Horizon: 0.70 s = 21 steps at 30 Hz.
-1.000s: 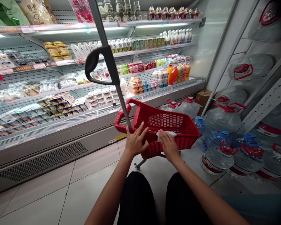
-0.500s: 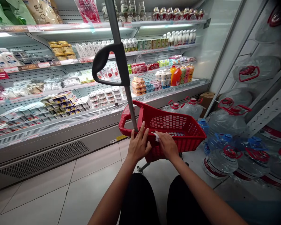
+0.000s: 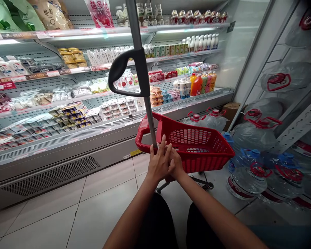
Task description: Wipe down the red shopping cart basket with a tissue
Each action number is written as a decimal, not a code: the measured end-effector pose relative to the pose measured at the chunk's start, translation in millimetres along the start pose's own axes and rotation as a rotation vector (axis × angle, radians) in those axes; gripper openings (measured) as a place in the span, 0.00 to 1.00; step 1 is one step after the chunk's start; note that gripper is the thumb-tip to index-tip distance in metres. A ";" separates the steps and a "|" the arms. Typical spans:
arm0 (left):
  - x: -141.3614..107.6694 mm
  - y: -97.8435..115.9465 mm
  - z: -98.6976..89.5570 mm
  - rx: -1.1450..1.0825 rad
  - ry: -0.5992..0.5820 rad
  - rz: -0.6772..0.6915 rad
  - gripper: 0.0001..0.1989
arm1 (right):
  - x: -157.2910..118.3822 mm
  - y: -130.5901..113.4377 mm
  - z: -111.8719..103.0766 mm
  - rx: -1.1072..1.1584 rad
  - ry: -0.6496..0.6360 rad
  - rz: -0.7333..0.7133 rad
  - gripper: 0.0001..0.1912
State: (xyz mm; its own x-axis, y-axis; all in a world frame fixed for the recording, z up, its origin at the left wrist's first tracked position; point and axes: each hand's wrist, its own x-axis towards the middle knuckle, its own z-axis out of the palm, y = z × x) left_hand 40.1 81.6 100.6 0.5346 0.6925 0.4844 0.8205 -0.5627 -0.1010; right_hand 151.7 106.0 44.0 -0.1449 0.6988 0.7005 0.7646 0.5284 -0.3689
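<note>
A red plastic basket cart (image 3: 207,159) stands before me, its long grey pole rising to a black loop handle (image 3: 143,74). My left hand (image 3: 159,162) lies at the near rim by the foot of the pole, fingers spread. Right beside it, my right hand (image 3: 175,162) has its fingers bent and partly hidden behind the left one. A small bit of something white shows between the fingers near the pole; most of it is covered. The inside of the basket shows only its perforated walls and floor.
An open refrigerated shelf (image 3: 93,129) with yogurt cups, cartons and bottles runs along the left and front. Large water bottles (image 3: 246,181) with red handles stand on the floor at right, near a metal rack and a cardboard box (image 3: 230,112).
My right hand has moved left along the rim and now meets my left hand. The white piece it held is now mostly hidden. The cart appears slightly further right in view.
</note>
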 end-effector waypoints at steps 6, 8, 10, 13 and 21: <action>-4.2 -3.4 14.3 0.050 0.046 0.014 0.34 | -37.6 63.7 -30.3 -0.175 -0.018 0.002 0.27; -3.8 -2.6 18.4 0.040 0.061 0.011 0.33 | -62.7 96.6 -51.6 -0.278 -0.020 0.055 0.28; -2.7 -0.9 21.6 0.024 0.076 -0.006 0.33 | -87.2 127.5 -73.0 -0.360 0.009 0.134 0.27; 0.0 3.1 26.3 0.009 0.092 -0.018 0.34 | -107.2 155.8 -91.9 -0.395 0.033 0.194 0.27; 5.4 12.8 35.9 -0.010 0.083 -0.017 0.34 | -41.9 72.2 -28.2 -0.189 0.012 0.035 0.29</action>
State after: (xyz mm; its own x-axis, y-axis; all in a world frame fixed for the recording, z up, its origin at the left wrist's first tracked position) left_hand 60.8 94.3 70.7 0.5014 0.6629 0.5560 0.8272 -0.5557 -0.0835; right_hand 230.6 101.3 5.3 -0.1098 0.7085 0.6971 0.8736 0.4033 -0.2722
